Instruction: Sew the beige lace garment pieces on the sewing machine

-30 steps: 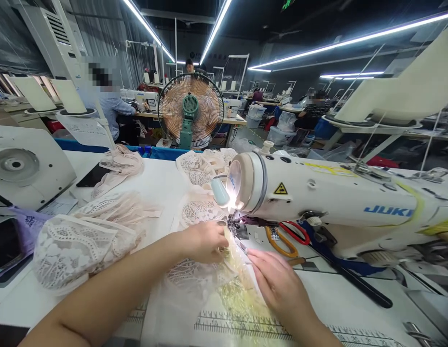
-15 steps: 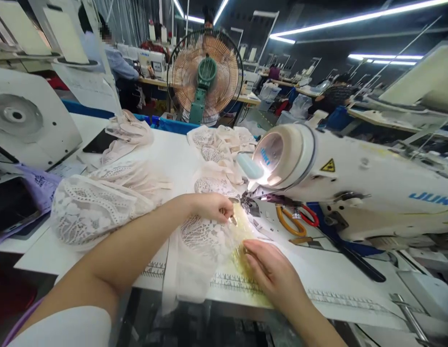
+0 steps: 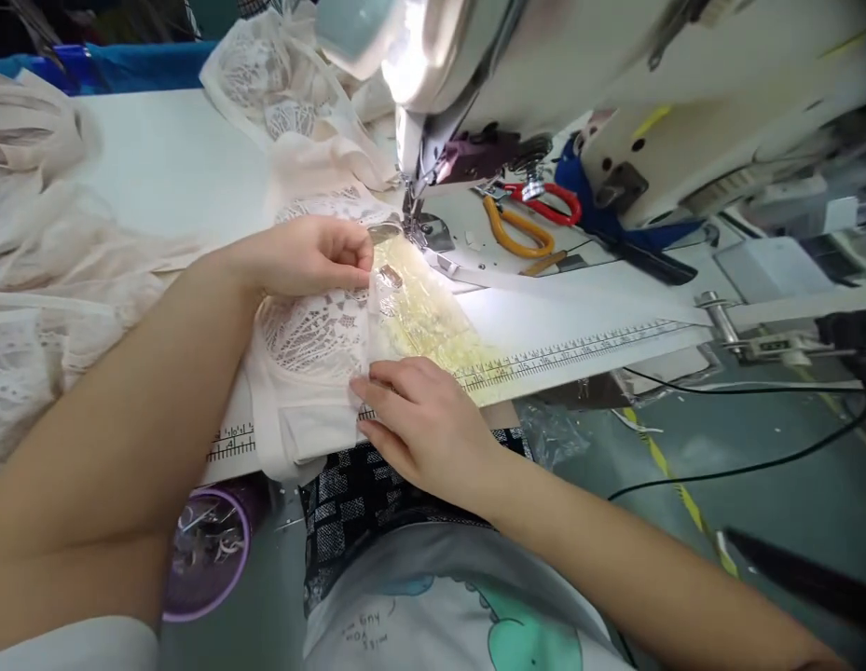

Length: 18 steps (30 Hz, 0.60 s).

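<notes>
A pale lace piece (image 3: pixel 313 335) lies on the white sewing table (image 3: pixel 167 168), its lit edge running up to the presser foot (image 3: pixel 422 228) of the white sewing machine (image 3: pixel 614 75). My left hand (image 3: pixel 307 256) is curled, fingers pinching the lace just left of the foot. My right hand (image 3: pixel 419 419) lies with fingers stretched flat on the lace at the table's front edge, over the printed ruler strip (image 3: pixel 579 349).
Orange-handled scissors (image 3: pixel 513 228) and red-handled scissors (image 3: pixel 544 200) lie under the machine arm. More lace pieces (image 3: pixel 48 252) are heaped at left. A purple tub (image 3: pixel 205 550) sits below the table. Black cables (image 3: pixel 754 461) cross the floor at right.
My view has tipped down from the workshop to the table edge and my lap. My right hand slid back toward the table's front edge; the left stays pinched by the presser foot.
</notes>
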Available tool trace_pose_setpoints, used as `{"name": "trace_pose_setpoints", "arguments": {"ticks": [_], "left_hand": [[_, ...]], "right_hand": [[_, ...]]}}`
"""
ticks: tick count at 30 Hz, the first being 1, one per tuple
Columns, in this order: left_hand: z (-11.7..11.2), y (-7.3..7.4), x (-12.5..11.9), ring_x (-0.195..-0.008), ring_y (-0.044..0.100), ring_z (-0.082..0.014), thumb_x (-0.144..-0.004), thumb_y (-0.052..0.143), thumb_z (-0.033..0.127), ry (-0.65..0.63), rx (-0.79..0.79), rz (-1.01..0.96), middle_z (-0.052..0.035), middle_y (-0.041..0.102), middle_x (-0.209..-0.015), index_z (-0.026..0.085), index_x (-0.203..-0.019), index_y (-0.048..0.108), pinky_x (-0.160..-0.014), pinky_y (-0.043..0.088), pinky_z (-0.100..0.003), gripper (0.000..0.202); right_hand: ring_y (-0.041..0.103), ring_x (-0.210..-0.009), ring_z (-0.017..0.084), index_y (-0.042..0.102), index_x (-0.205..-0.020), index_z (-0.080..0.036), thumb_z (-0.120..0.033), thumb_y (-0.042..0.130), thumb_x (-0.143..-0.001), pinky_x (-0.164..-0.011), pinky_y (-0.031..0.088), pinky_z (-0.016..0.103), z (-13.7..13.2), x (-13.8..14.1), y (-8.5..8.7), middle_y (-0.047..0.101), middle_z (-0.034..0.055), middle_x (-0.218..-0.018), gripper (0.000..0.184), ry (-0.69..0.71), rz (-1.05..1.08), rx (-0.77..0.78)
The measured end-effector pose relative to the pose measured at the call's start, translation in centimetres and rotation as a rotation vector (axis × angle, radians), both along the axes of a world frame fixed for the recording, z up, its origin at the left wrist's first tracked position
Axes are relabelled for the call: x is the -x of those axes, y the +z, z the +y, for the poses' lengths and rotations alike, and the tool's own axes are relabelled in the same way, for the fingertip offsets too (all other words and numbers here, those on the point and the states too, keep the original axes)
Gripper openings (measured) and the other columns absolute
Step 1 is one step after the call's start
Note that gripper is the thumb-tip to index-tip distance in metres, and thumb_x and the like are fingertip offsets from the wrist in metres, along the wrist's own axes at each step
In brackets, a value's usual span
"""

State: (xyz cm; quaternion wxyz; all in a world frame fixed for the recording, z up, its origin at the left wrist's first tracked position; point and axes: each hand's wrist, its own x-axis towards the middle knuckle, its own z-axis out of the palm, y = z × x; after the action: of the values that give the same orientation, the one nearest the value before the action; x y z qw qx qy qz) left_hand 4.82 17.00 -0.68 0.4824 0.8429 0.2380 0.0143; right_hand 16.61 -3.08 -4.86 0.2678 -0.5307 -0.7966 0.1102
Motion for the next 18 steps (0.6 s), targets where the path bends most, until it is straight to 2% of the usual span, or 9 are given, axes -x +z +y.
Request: {"name": "trace_pose_setpoints", "arguments": {"ticks": [3, 9, 12, 15, 18], "left_hand": [[-0.5, 0.2, 0.0, -0.052, 0.038, -0.0026, -0.084, 0.053, 0.018, 0.013, -0.002, 0.008, 0.0066, 0.047, -0.063, 0.014, -0.08, 0.051, -0.049, 0.029, -0.014, 0.006], [-0.9, 0.5, -0.3, -0.056, 0.042, -0.0048, -0.085, 0.049, 0.014, 0.097, -0.002, -0.063, 0.0058, 0.046, -0.064, 0.016, -0.08, 0.045, -0.051, 0.035, -0.016, 0.007], [-1.0, 0.1, -0.8, -0.061, 0.048, -0.0083, -0.083, 0.049, 0.014, 0.132, -0.233, -0.011, 0.0036, 0.052, -0.069, 0.016, -0.087, 0.051, -0.055, 0.039, -0.02, 0.005], [-1.2, -0.6, -1.3, -0.078, 0.056, -0.0153, -0.081, 0.046, 0.011, 0.056, -0.559, 0.103, -0.0017, 0.061, -0.085, 0.018, -0.1, 0.057, -0.067, 0.043, -0.027, 0.023], [-1.2, -1.0, -1.6, -0.086, 0.058, -0.0187, -0.078, 0.046, 0.009, -0.042, -0.69, 0.138, -0.0035, 0.063, -0.094, 0.019, -0.101, 0.059, -0.073, 0.044, -0.031, 0.028]], "right_hand": [[0.052, -0.091, 0.023, 0.06, -0.106, -0.008, -0.023, 0.047, -0.085, -0.079, 0.047, 0.039, 0.2, 0.1, -0.1, 0.062, 0.0129, -0.1, 0.028, -0.036, 0.043, -0.012], [0.056, -0.085, 0.02, 0.06, -0.1, -0.011, -0.02, 0.047, -0.084, -0.074, 0.05, 0.035, 1.3, -0.8, 0.4, 0.061, 0.0117, -0.092, 0.023, -0.095, 0.225, 0.001], [0.057, -0.083, 0.02, 0.06, -0.094, -0.013, -0.02, 0.046, -0.084, -0.071, 0.051, 0.034, 1.8, -1.7, 0.9, 0.061, 0.0104, -0.088, 0.019, -0.1, 0.26, 0.055], [0.057, -0.078, 0.019, 0.06, -0.092, -0.016, -0.019, 0.044, -0.085, -0.068, 0.05, 0.032, 2.3, -3.1, 1.5, 0.062, 0.0079, -0.084, 0.018, -0.046, 0.211, 0.113], [0.059, -0.073, 0.017, 0.059, -0.101, -0.017, -0.02, 0.043, -0.086, -0.062, 0.049, 0.029, 2.9, -5.6, 2.2, 0.064, 0.0056, -0.081, 0.022, -0.002, 0.117, 0.113]]}}
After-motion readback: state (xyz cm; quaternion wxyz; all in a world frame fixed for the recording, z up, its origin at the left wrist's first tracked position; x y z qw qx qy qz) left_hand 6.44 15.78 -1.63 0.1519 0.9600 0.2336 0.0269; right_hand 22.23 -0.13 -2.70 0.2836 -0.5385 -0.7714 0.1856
